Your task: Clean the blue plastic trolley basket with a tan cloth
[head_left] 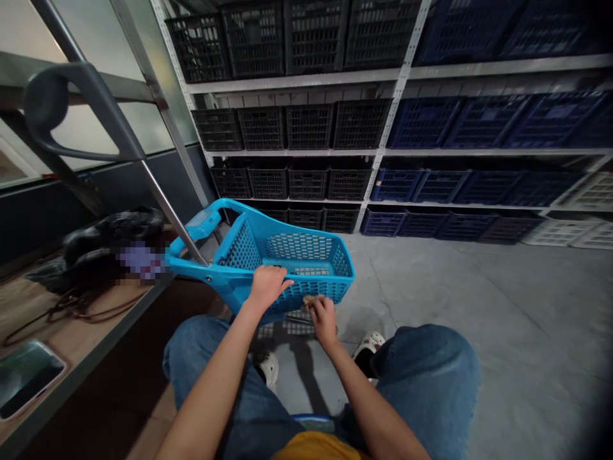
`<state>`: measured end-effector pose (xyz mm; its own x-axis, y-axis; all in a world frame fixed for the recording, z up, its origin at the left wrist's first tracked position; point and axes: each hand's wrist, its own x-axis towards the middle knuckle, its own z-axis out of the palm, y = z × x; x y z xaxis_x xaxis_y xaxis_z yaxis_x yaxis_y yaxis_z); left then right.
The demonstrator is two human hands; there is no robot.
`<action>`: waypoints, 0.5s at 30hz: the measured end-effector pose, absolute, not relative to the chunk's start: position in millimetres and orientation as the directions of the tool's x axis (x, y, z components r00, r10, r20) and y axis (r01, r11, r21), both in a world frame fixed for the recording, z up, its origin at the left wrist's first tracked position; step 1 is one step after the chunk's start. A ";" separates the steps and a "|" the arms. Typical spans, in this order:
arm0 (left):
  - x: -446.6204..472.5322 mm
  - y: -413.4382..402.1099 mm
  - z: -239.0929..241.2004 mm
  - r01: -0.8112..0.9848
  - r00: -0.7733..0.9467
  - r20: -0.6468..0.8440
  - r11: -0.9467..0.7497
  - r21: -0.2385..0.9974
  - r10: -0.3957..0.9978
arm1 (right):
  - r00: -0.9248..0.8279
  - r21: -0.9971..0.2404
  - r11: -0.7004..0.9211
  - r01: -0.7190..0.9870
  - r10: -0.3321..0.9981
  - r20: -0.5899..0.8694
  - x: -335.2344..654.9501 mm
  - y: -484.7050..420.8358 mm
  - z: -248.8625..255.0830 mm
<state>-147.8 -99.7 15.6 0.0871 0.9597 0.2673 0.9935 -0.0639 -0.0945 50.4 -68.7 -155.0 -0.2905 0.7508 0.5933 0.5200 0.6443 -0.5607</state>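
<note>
A bright blue plastic shopping cart [306, 279] with perforated basket walls stands in front of my knees. My left hand [269, 285] is closed over its near rim, with the thumb lying along the outside. Lower and to the right, my right hand [324, 317] pinches a small tan crumpled cloth [311, 300] against the outer face of the near wall. The fingers partly hide the cloth. The basket's inside shows only its blue floor and a pale grid patch. A grey handle [86, 115] on a metal pole rises at the cart's left end.
Shelves of black crates [309, 126] and blue crates [424, 122] line the back, with white crates [548, 230] at lower right. On the left, a wooden bench [90, 326] bears a phone [29, 377], a black plastic bag [108, 233] and a brown cord. Grey concrete floor [445, 281] stretches right.
</note>
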 end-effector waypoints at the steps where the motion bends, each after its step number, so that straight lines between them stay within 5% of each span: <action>1: -147.5 -99.7 15.8 0.993 0.087 0.269 -0.063 -0.096 0.959 | -0.281 -0.547 0.674 0.497 0.721 0.633 44.5 -63.5 -136.0; 6: -145.5 -100.0 17.2 0.994 0.072 0.263 -0.049 -0.093 0.962 | -0.228 -0.474 0.736 0.483 0.628 0.744 29.0 -42.2 -80.8; 11: -146.2 -99.9 17.9 0.995 0.076 0.261 -0.056 -0.085 0.962 | -0.435 -0.442 0.711 0.547 0.692 0.576 48.9 -63.8 -151.9; 15: -147.1 -99.5 17.9 0.995 0.080 0.255 -0.062 -0.079 0.963 | -0.394 -0.506 0.665 0.549 0.740 0.545 46.0 -75.2 -158.0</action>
<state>-147.1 -99.5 17.9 0.0803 0.9635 0.2554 0.9949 -0.0619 -0.0793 46.0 -75.2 -158.0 -0.3943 0.7399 0.5450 0.5491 0.6652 -0.5059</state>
